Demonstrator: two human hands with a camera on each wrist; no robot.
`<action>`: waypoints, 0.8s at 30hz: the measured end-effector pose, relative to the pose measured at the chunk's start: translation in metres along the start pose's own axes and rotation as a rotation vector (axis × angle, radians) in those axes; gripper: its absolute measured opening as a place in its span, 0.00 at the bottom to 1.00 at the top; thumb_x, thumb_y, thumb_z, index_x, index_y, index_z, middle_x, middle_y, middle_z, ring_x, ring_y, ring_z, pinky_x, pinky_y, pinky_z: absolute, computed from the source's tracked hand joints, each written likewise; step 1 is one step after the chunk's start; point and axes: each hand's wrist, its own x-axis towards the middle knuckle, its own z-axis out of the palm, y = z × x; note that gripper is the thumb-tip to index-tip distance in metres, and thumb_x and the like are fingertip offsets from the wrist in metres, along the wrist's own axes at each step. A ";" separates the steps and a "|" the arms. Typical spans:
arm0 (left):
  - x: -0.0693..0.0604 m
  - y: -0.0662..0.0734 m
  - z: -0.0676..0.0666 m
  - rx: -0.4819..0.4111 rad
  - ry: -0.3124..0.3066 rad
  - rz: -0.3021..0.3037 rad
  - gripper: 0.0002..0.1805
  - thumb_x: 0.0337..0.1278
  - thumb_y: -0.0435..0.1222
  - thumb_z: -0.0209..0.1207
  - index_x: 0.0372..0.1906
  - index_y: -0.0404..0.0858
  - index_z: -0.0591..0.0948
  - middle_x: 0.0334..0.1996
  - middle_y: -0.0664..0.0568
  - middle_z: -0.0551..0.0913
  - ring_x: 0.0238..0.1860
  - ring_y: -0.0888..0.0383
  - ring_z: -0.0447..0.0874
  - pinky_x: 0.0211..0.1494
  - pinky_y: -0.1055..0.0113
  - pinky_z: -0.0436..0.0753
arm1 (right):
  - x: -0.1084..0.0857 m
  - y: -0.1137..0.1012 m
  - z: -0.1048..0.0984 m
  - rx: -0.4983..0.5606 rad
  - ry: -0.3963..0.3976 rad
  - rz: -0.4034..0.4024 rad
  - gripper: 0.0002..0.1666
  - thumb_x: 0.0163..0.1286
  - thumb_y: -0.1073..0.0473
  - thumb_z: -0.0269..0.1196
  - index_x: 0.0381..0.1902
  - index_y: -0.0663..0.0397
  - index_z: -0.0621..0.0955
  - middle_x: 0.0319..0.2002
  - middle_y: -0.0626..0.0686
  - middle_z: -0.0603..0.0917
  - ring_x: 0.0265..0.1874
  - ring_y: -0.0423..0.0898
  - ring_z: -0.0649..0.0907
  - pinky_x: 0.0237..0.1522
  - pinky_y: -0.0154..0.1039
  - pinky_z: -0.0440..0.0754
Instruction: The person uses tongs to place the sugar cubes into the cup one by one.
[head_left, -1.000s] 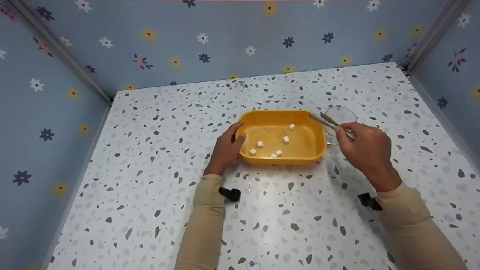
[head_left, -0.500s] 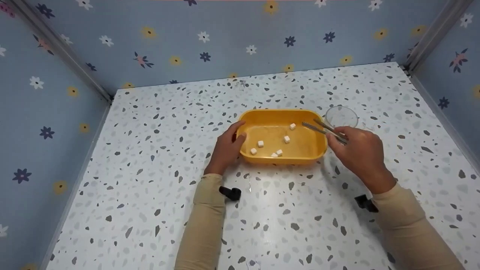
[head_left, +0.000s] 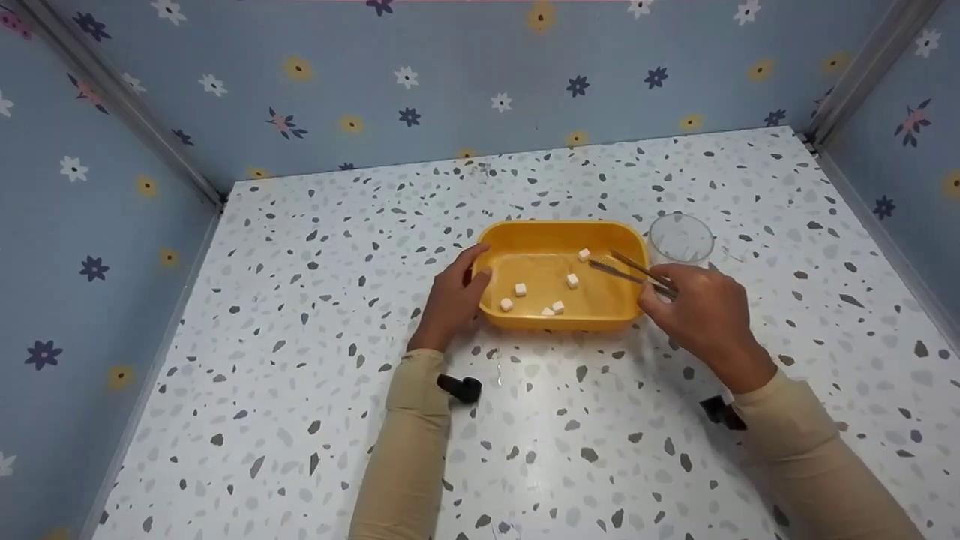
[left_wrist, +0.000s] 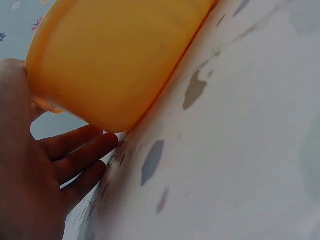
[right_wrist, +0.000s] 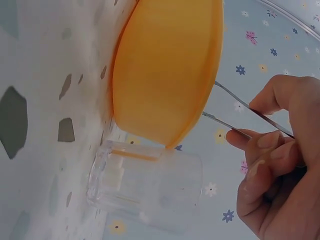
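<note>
A yellow rectangular tub (head_left: 559, 322) stands on the speckled table with several small white cubes (head_left: 572, 280) scattered on its floor. My left hand (head_left: 453, 292) grips its left end, thumb over the rim; the left wrist view shows the fingers against the outside wall. Between thumb and fingers, my right hand (head_left: 701, 311) pinches metal tweezers (head_left: 619, 273) over the tub's right side. The tweezer tips are apart, close to the cube (head_left: 584, 255) near the back wall, with nothing between them. In the right wrist view, the tub wall hides the tips.
A clear glass (head_left: 681, 238) stands just right of the tub, behind my right hand; whitish shapes show near its base in the right wrist view. Blue flowered panels (head_left: 450, 90) enclose the table at the back and both sides.
From above the glass, my right hand has moved left and toward me, bringing the spread tweezers down into the tub. The left hand, tub and cubes have stayed in place.
</note>
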 end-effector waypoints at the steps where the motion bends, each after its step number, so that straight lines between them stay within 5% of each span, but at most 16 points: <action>1: 0.000 0.000 0.000 0.001 0.002 0.001 0.25 0.72 0.47 0.51 0.72 0.58 0.70 0.66 0.58 0.75 0.56 0.62 0.76 0.62 0.63 0.74 | -0.001 0.000 0.001 0.002 -0.003 -0.006 0.14 0.60 0.58 0.67 0.40 0.63 0.89 0.33 0.58 0.89 0.24 0.53 0.85 0.21 0.48 0.78; 24: -0.001 0.000 -0.001 0.010 0.004 -0.001 0.24 0.73 0.48 0.52 0.71 0.59 0.71 0.65 0.58 0.75 0.55 0.61 0.75 0.62 0.62 0.74 | -0.007 -0.007 0.019 0.000 -0.069 -0.085 0.13 0.63 0.58 0.66 0.40 0.62 0.88 0.30 0.55 0.88 0.21 0.48 0.81 0.19 0.44 0.76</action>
